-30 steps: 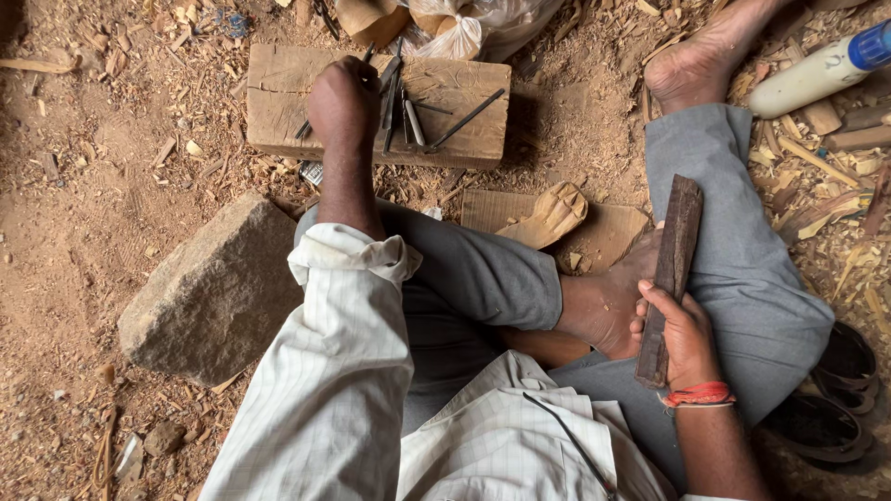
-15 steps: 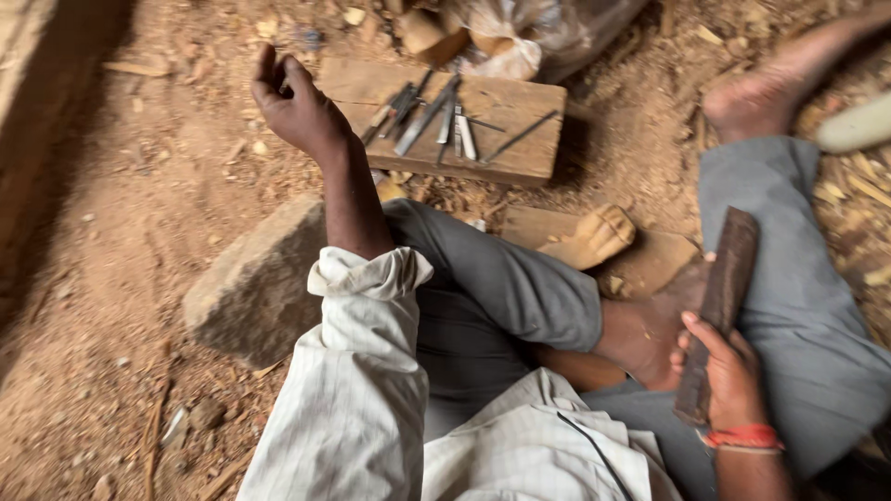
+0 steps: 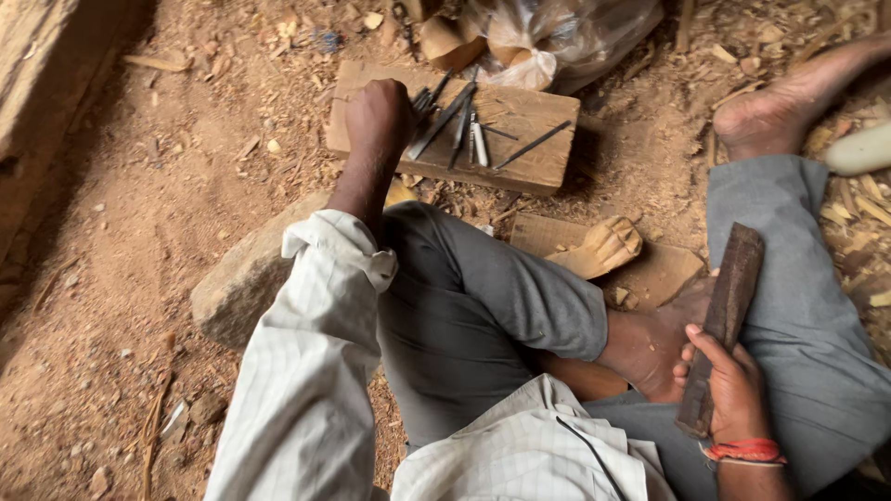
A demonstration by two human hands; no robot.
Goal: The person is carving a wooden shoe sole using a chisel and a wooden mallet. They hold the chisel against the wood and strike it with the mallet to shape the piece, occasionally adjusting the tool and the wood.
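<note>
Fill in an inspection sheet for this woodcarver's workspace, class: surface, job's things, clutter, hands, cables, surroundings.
Surface: bare dirt floor, strewn with wood chips.
Job's things: metal chisels lying on a wooden block; dark wooden mallet; pale carved piece on a flat board.
Clutter: large stone; plastic bag with wood pieces.
Hands: left hand on the chisels; right hand grips the mallet.
Cables: nothing seen.
Surroundings: the person sits cross-legged, barefoot; pale wall at left.
</note>
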